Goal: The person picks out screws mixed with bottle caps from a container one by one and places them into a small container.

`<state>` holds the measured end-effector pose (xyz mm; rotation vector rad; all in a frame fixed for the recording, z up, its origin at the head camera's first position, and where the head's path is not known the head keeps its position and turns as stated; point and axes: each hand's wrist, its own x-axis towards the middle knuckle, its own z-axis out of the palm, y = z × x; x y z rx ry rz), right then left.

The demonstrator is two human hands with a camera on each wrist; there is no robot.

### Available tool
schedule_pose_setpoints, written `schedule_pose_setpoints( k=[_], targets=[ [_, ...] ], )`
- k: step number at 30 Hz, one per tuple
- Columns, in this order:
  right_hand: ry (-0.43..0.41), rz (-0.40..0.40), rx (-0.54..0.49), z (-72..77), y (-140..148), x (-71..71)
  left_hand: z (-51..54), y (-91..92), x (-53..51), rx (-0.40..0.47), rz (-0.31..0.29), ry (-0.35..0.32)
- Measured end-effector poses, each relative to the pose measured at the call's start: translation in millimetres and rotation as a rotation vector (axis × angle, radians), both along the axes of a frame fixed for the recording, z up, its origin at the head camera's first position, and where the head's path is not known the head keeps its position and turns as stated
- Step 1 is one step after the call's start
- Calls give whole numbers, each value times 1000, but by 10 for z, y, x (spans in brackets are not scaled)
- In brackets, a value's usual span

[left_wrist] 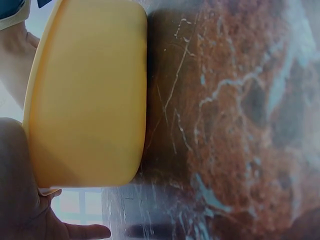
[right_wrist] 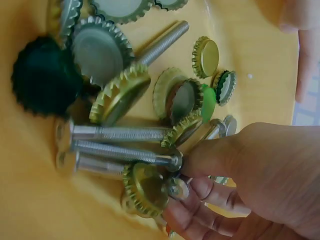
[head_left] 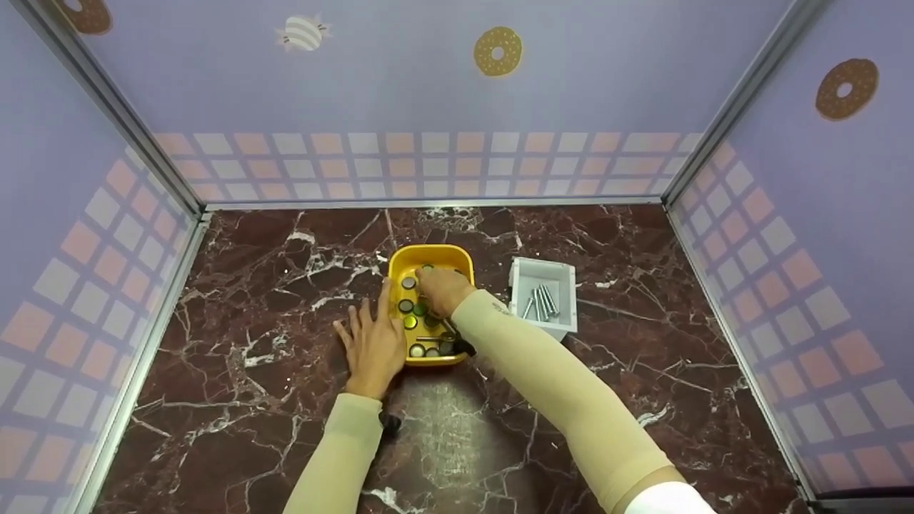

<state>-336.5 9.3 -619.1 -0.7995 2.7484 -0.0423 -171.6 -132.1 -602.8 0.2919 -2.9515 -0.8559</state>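
Note:
A yellow tray [head_left: 430, 253] holds bottle caps [right_wrist: 100, 50] in green, gold and silver, mixed with metal bolts [right_wrist: 120, 134]. My right hand [head_left: 443, 289] reaches into it with curled fingers. In the right wrist view, the thumb and fingers pinch at a bolt head [right_wrist: 179, 189] beside a gold bottle cap [right_wrist: 146, 189]; the fingers hide part of the bolt. My left hand [head_left: 375, 346] rests at the tray's left side, fingers spread, one finger along the rim. The left wrist view shows the tray's outer wall [left_wrist: 90, 95] beside that hand.
To the right of the tray stands a light grey bin [head_left: 544, 268] with several bolts [head_left: 544, 301] in it. Both sit on a dark red marbled surface [head_left: 285, 300]. Purple patterned panels [head_left: 400, 93] enclose the back and both sides.

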Motion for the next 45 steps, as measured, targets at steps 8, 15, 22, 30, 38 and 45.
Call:
schedule_pose_setpoints(
  k=[8, 15, 22, 30, 38, 45],
  targets=[
    [35, 15, -117, 57, 146, 71, -5, -11, 13, -4, -2, 1],
    [-18, 24, -139, 455, 206, 227, -7, -8, 6, 5, -1, -3],
    [-51, 51, -221, 785, 281, 427, -10, -10, -5, 1, 7, -5],
    [-120, 38, -311, 868, 339, 493, 1, -6, -4, 2, 10, -7],
    [-136, 33, -370, 933, 427, 560, -1, 10, -2, 10, 8, -12],
    [-157, -19, -413, 984, 538, 633, 6, 26, -8, 5, 5, -25]
  ],
)
